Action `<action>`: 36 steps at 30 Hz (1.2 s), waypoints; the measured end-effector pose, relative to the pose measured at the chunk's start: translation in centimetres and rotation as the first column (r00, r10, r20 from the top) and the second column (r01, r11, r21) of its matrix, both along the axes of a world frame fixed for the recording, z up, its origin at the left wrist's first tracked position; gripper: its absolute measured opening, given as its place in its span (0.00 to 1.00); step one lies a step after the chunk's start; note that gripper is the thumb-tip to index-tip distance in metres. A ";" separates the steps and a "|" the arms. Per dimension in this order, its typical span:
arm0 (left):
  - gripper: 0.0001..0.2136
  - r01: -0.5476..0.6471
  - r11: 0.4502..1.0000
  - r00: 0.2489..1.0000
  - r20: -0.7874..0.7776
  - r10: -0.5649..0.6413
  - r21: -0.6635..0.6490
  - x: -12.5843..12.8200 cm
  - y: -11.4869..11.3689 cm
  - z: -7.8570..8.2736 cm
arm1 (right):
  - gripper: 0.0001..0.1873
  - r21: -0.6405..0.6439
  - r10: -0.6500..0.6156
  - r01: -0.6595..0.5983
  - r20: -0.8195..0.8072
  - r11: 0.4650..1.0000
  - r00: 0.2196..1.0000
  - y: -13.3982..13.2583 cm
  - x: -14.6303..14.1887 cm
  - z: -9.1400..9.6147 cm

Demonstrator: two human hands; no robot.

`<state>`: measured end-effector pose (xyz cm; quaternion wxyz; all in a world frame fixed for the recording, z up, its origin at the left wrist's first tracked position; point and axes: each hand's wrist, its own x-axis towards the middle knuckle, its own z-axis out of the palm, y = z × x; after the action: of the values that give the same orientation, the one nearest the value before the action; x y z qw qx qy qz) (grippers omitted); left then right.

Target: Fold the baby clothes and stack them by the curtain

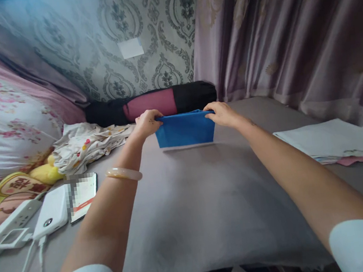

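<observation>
A folded blue cloth [185, 131] lies on the grey bed sheet [196, 204], far ahead of me. My left hand [147, 122] is closed on its upper left corner. My right hand [221, 113] is closed on its upper right corner. Both arms are stretched out, and the cloth's top edge is lifted a little between the hands. A pale bangle [124, 174] sits on my left wrist.
A black and pink roll [151, 103] lies behind the cloth at the wall. Crumpled printed fabric [86, 144] and a yellow toy [44, 172] are at left, with a phone [83, 196], power bank [51, 211] and power strip [7, 228]. Folded white items [334, 140] lie right, below curtains [287, 30].
</observation>
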<state>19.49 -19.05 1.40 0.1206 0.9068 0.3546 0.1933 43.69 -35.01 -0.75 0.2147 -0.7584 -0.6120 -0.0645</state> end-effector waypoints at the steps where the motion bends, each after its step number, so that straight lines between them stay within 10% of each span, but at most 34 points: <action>1: 0.15 -0.040 0.997 0.999 0.025 0.038 0.071 0.1 -0.1 -0.3 | 0.12 0.055 -0.013 0.010 0.047 0.998 0.999 0.1 -0.2 -0.3; 11: 0.12 0.092 0.957 0.996 -0.015 -0.091 0.274 -2.3 -2.6 -7.4 | 0.10 0.064 0.108 -0.130 0.273 0.990 0.956 -3.9 -2.3 -5.9; 22: 0.18 0.446 0.890 0.887 -0.184 -0.424 0.096 -5.7 -5.5 -11.8 | 0.26 -0.180 0.287 -0.245 0.267 0.953 0.920 -8.3 -4.6 -10.1; 29: 0.11 0.431 0.902 0.880 -0.229 -0.416 0.018 -6.5 -6.4 -11.0 | 0.26 -0.230 0.286 -0.254 0.118 0.939 0.951 -9.1 -4.7 -9.8; 36: 0.13 0.091 0.992 0.989 -0.127 -0.079 0.086 0.2 -7.0 -10.1 | 0.18 -0.099 0.049 -0.048 0.013 0.994 0.999 -2.6 -7.2 -9.2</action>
<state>19.68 -26.01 -8.69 0.0649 0.9359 0.3130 0.1478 36.47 -37.59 -9.99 0.1735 -0.7526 -0.6342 -0.0347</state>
